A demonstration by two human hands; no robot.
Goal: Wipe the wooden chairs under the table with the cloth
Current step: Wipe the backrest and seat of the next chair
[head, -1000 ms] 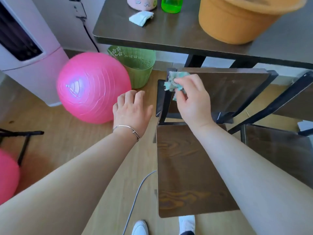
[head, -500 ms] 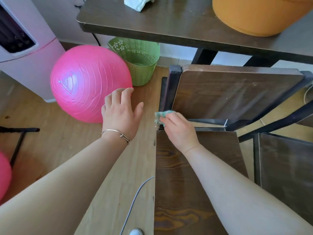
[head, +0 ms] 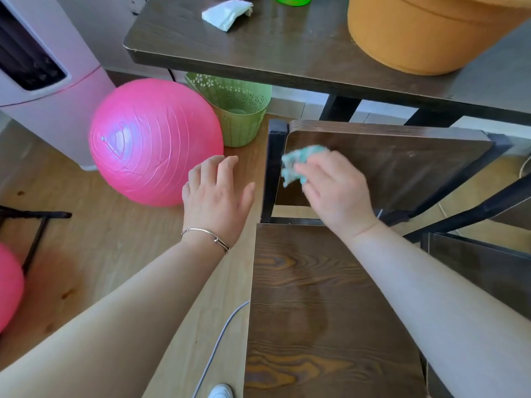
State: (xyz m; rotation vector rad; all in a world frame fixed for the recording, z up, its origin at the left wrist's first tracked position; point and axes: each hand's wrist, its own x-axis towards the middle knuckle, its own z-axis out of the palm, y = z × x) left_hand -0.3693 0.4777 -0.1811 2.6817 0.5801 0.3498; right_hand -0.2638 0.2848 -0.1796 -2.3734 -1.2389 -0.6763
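Observation:
A dark wooden chair stands in front of me, its seat [head: 324, 311] below my arms and its backrest [head: 408, 168] leaning under the dark table [head: 287, 44]. My right hand [head: 336, 193] grips a crumpled teal cloth [head: 298, 162] against the left part of the backrest's face. My left hand [head: 215, 196] hovers over the floor left of the chair, fingers spread and holding nothing. A second wooden chair [head: 488, 268] shows at the right edge.
A big pink ball [head: 152, 142] and a green basket [head: 235, 110] sit on the wooden floor left of the chair. An orange tub [head: 431, 33] and a white packet [head: 227, 12] lie on the table. A grey cable [head: 218, 340] runs along the floor.
My right hand has lifted the cloth from the bottom left corner of the backrest up onto its face. My left hand has stayed beside the chair.

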